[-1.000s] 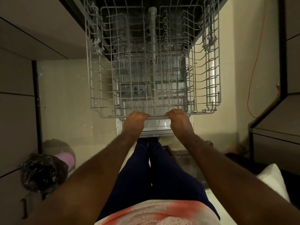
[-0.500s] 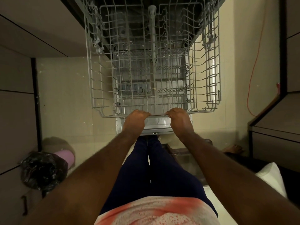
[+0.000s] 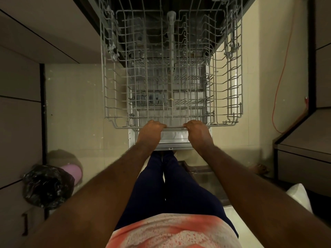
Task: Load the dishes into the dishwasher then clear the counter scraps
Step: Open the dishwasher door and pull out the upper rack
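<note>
both hands on the rack. the left hand (image 3: 151, 130) curls over the front rail of the grey wire upper dishwasher rack (image 3: 175, 126), fingers hooked round the wire, knuckles up. the right hand (image 3: 197, 130) grips the same rail near it, same curl. nothing else in either hand.

the rack sits well out over the open steel dishwasher door (image 3: 172, 139), and through its mesh i see the lower wire rack (image 3: 189, 102) underneath. i count 0 dishes in the upper rack. the lower one looks bare too, though the mesh hides parts of it.

my call: loading is at the very start. the machine is open and 1 rack is out, but no plate, cup or utensil is in. the dishes and the counter scraps are out of view from my end, so i cannot tell how many wait.

left to do: fetch dishes, slot them in, slide the racks home, shut the door, then clear the scraps.

a black plastic bin bag (image 3: 46, 185) sits on the floor at the left, beside a round pink bin (image 3: 72, 171), likely where scraps go. a thin orange cord (image 3: 278, 90) hangs down the right wall.
</note>
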